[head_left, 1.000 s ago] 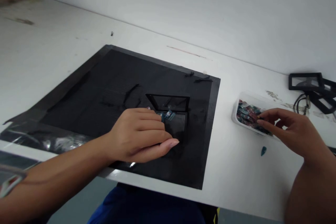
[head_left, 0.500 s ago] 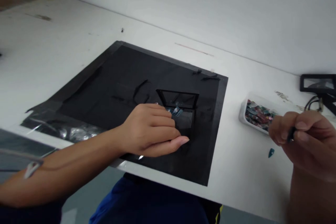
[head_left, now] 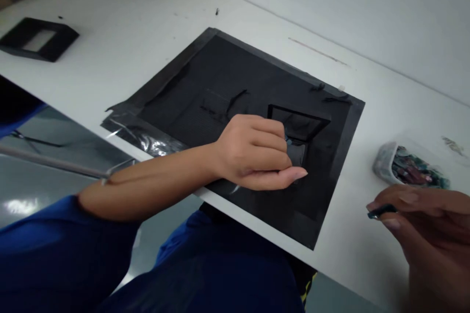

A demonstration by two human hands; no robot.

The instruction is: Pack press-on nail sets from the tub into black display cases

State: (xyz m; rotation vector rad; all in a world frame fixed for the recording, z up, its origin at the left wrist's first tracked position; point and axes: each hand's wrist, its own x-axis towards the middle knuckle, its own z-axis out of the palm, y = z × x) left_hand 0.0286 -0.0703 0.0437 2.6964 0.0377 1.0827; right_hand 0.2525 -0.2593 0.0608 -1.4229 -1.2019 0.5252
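My left hand [head_left: 260, 154] is closed like a fist, knuckles up, over a small dark case [head_left: 299, 122] with a clear panel in its raised lid. Its fingertips are hidden, so what they grip cannot be made out. A bit of teal [head_left: 288, 140] shows past the knuckles, by the case's hinge. On the right, my right hand [head_left: 429, 220] pinches a small, shiny dark teal piece [head_left: 382, 211] between thumb and fingers. It is in front of a clear plastic tub [head_left: 384, 161] of teal and reddish pieces.
A black mat [head_left: 205, 78], taped at its edges, lies on the white table [head_left: 352, 166] under the case. Thin black scraps [head_left: 336, 99] rest near its far right corner. A black block-shaped object [head_left: 55, 41] stands at the far left. A white wall [head_left: 367, 10] rises behind.
The view has swung left, bringing the black block into sight. My right hand has turned, and its pinched piece now points left. The loose teal piece on the table is no longer visible.
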